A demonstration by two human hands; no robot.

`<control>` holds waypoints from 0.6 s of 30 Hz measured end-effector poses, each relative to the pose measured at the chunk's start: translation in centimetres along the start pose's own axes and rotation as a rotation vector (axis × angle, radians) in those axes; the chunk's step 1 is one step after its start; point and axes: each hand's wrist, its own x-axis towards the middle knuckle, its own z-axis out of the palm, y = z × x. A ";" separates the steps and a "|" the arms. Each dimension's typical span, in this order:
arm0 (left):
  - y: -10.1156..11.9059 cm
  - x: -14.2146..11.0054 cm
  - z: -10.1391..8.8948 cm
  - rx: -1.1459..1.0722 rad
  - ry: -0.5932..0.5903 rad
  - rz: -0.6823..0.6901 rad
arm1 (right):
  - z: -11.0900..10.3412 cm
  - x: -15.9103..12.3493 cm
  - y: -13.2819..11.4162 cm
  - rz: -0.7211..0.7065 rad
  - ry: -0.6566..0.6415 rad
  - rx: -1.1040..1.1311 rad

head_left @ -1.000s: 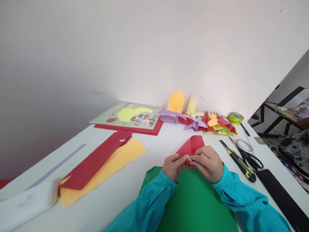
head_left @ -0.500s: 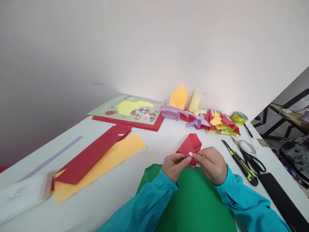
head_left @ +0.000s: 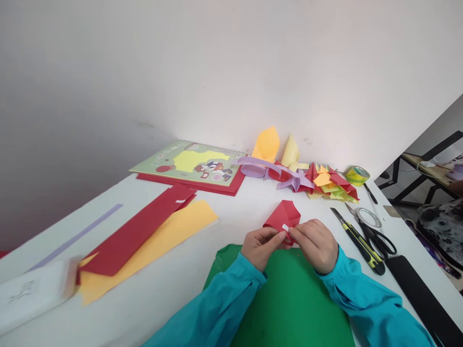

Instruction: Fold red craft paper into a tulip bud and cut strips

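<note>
A folded piece of red paper (head_left: 284,214) is held up over the near edge of the table, its top shaped like a pocket or cone. My left hand (head_left: 261,246) pinches its lower left side between thumb and fingers. On the front of the paper sits a small white strip (head_left: 285,227), which looks like tape. My right hand (head_left: 318,245) is closed, thumb and fingertips at the right end of that strip and touching the paper. Part of the red paper's lower edge is hidden behind my fingers.
Red paper strips (head_left: 141,229) and orange paper (head_left: 181,236) lie left, beside a white case (head_left: 34,294). Folded paper shapes (head_left: 331,180) stand along the wall. To the right are a utility knife (head_left: 358,241), black scissors (head_left: 378,238) and a tape roll (head_left: 368,218).
Both hands keep their hold on the red paper and barely move. The whole view has shifted very slightly.
</note>
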 end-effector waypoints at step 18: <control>-0.5 0.4 -0.5 0.080 -0.009 0.033 | 0.2 0.0 0.0 0.028 0.021 0.037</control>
